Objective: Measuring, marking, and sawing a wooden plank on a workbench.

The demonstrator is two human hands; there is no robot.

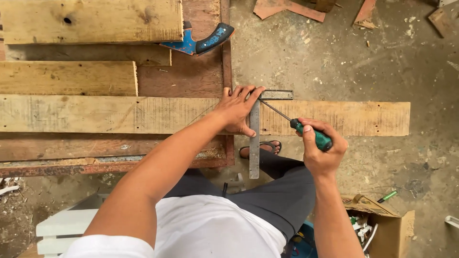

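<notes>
The person is wearing a white short-sleeved shirt (210, 224), dark grey trousers (282, 191) and a dark sandal (267, 145); both forearms are showing bare.

Even, soft daylight, faint shadows, no glare — sharp focus, slight wide-angle stretch at edges

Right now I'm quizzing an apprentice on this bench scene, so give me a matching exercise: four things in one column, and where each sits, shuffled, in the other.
Things:
1. left hand
2. screwdriver
3. handsaw
4. cardboard box

Places:
A. on the floor, lower right
B. pressing the metal square onto the long plank
C. gripped in the right hand
D. on the bench, partly under a board

Pairs: 1-B, 2-C, 3-D, 4-A
</notes>
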